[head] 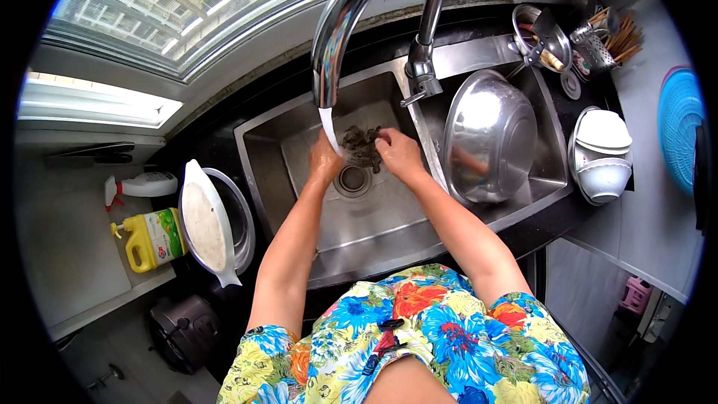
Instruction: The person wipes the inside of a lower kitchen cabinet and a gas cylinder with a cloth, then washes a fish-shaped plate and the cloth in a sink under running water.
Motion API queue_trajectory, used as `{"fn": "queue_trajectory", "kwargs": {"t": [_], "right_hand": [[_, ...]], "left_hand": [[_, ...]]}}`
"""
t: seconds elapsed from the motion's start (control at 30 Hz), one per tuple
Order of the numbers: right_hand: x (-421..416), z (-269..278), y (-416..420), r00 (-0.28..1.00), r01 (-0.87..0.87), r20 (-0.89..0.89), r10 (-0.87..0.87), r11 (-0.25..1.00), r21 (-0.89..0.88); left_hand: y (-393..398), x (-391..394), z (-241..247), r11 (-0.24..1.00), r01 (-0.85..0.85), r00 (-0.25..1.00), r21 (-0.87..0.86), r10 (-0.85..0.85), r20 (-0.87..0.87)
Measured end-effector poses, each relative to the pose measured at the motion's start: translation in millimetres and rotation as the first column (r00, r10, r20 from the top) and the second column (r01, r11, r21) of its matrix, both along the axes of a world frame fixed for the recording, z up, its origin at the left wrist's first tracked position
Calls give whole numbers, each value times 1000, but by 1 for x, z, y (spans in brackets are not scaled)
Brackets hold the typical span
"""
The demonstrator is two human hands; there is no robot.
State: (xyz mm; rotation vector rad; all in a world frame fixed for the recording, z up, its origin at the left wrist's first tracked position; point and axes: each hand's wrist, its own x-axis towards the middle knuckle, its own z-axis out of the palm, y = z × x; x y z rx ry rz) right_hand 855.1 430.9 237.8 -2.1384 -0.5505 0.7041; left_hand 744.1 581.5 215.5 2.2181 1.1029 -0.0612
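Water runs from the chrome gooseneck faucet into the left basin of a stainless steel sink. My left hand is in the white water stream; its fingers are blurred and partly hidden. On the basin floor, behind the drain, lies a wet, dark brown-grey clump, too unclear to name. My right hand has its thumb and fingers together at the clump's right edge, pinching part of it. Between the two hands, the rest of the clump lies spread out.
A large steel bowl leans in the right basin. White bowls and a steel pot with utensils stand to the right. At left are an oval white dish, a yellow detergent bottle and a spray bottle.
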Motion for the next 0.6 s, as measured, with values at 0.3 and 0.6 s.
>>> {"fn": "queue_trajectory", "kwargs": {"t": [0.3, 0.6], "right_hand": [[65, 81, 1, 940, -12, 331, -83, 962, 274], [3, 5, -6, 748, -655, 237, 620, 748, 111]], "left_hand": [[-15, -31, 59, 992, 27, 965, 125, -59, 257], [-56, -32, 161, 982, 137, 885, 133, -182, 428]]}}
